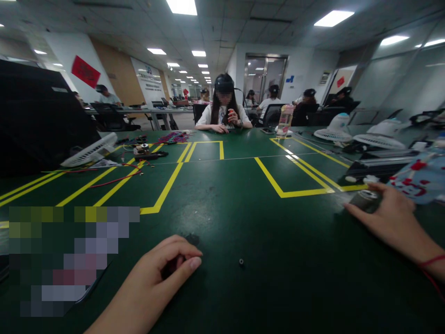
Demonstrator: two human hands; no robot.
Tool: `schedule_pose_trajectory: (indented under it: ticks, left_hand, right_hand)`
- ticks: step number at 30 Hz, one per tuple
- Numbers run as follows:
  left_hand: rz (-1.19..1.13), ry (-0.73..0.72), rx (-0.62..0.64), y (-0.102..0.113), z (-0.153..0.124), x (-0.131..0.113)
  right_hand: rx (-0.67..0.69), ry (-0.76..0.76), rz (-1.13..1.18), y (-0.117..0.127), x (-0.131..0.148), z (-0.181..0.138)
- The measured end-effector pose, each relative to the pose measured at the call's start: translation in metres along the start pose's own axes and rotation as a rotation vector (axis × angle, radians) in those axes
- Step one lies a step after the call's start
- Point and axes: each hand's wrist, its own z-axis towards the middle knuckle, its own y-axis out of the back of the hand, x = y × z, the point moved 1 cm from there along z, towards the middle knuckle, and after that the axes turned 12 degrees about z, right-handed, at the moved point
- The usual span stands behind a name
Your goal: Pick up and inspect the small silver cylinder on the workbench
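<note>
My left hand point(163, 273) rests near the front edge of the green table point(222, 208), fingers curled in a pinch round a small dark part that I cannot name. A tiny dark screw-like piece point(241, 262) lies on the mat just right of that hand, and another small dark bit point(192, 239) sits just beyond its fingertips. At the right, my right hand point(385, 215) reaches out, fingers wrapped over a small dark cylinder with a silver top point(365, 198). A red string circles that wrist.
Yellow tape lines point(167, 188) mark boxes on the table. White desk fans point(91, 150) point(332, 130), red wires point(118, 178), a pink bottle point(284, 121) and a blue-and-red patterned object point(422, 178) lie around. A person point(224, 111) sits across; others work behind.
</note>
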Motion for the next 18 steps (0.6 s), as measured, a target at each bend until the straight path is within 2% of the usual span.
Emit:
schedule_pose_trajectory:
  ticks: [2,4,5,8,10,11,13,14,16,18]
  left_hand:
    - [-0.004,-0.004,-0.010,-0.001,0.001,-0.002]
    - [-0.007,-0.008,-0.015,-0.002,0.002,-0.002]
    - [-0.005,-0.012,-0.014,-0.002,0.002,-0.002]
    - [0.012,-0.021,0.003,0.000,0.002,-0.002]
    - [0.023,-0.021,0.016,0.001,0.001,-0.003]
    - [0.027,-0.020,0.021,0.002,0.001,-0.003]
    - [0.028,-0.022,0.021,0.003,0.000,-0.004]
    - [0.026,-0.026,0.018,0.003,0.000,-0.004]
    - [0.025,-0.033,0.008,0.002,0.000,-0.005]
    - [0.031,-0.035,0.001,0.000,0.001,-0.005]
  right_hand:
    - [-0.048,0.169,-0.014,-0.006,0.030,-0.013]
    - [0.068,0.383,0.114,-0.014,0.076,-0.033]
    - [0.190,0.492,0.217,-0.018,0.103,-0.044]
    - [0.620,0.612,0.490,-0.028,0.178,-0.077]
    - [0.783,0.631,0.594,-0.032,0.206,-0.087]
    - [0.814,0.616,0.626,-0.032,0.211,-0.086]
    - [0.772,0.546,0.659,-0.031,0.200,-0.074]
    - [0.700,0.504,0.648,-0.028,0.186,-0.062]
    - [0.472,0.420,0.539,-0.019,0.146,-0.034]
    - [0.218,0.303,0.301,-0.004,0.100,-0.003]
